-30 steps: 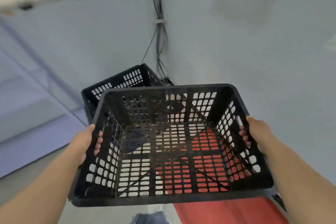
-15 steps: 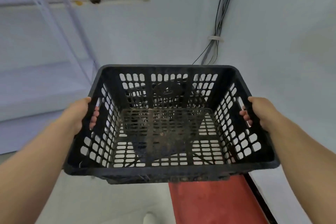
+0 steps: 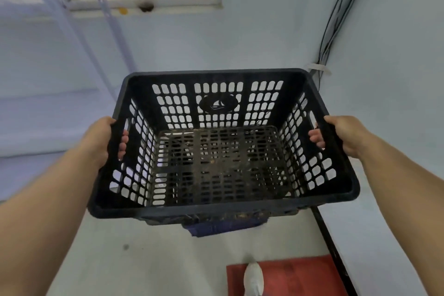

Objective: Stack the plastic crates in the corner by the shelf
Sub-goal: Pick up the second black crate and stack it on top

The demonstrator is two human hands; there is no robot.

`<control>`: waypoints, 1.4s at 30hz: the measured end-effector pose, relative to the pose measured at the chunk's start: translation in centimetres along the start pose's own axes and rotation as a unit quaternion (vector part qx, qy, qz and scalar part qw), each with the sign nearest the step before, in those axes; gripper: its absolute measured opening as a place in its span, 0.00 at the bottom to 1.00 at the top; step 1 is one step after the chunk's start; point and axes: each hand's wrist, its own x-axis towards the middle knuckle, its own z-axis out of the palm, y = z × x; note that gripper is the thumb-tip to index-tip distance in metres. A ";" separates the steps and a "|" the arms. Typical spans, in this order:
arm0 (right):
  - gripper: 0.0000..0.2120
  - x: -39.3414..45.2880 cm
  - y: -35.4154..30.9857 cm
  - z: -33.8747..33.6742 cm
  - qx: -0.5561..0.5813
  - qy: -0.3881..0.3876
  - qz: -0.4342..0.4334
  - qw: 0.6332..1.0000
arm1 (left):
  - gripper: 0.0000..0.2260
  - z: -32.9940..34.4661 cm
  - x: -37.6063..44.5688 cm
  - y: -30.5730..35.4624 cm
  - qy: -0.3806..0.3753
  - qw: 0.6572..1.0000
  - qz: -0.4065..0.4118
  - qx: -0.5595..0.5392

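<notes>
Crate (image 3: 223, 142), black slatted plastic with a dirty floor, fills the centre of the frame, carried level. Left hand (image 3: 101, 142) and right hand (image 3: 346, 136) each grip a side handle slot. This looks like the carrying step; next, lowering it squarely near the shelf (image 3: 72, 19), upper left.

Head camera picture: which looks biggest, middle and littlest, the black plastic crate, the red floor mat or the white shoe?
1. Black plastic crate, biggest by far, though it is held nearest the camera.
2. Red floor mat, partly cut off by the frame's edge.
3. White shoe, littlest.
</notes>
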 end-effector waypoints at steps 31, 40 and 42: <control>0.20 18.0 -3.8 4.4 -0.063 -0.008 0.043 0.997 | 0.16 7.9 12.1 1.8 0.024 0.997 -0.076 0.006; 0.20 16.5 -2.2 3.2 -0.056 -0.007 0.056 0.997 | 0.15 7.2 10.7 0.7 0.015 0.996 -0.085 0.010; 0.20 16.4 -1.9 3.1 -0.056 -0.007 0.054 0.997 | 0.15 7.1 10.5 0.4 0.016 0.996 -0.090 0.003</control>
